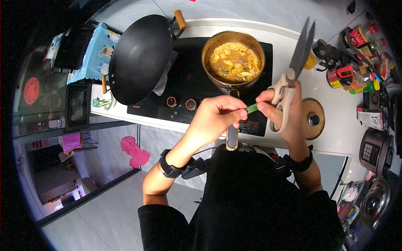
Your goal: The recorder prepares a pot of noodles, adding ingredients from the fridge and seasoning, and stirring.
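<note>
My left hand (pixel 216 114) pinches one end of a short piece of green onion (pixel 252 108) between thumb and fingers. The other end is between the thumb and finger of my right hand (pixel 279 109), which also holds kitchen scissors (pixel 290 77) by their beige handles. Their blades point up and away, slightly parted. Just beyond my hands, a steel saucepan (pixel 205 59) on the black cooktop (pixel 188 75) holds a yellow, chunky food in broth (pixel 234 62). The pan's long handle (pixel 232 138) extends towards me, partly hidden beneath my left hand.
A large black wok (pixel 141 59) with wooden handles leans over the cooktop's left side. Green stalks (pixel 102 102) lie on a dish at the far left. Right of the cooktop are a glass lid (pixel 309 125), sauce bottles (pixel 342 77) and a dark appliance with buttons (pixel 373 152).
</note>
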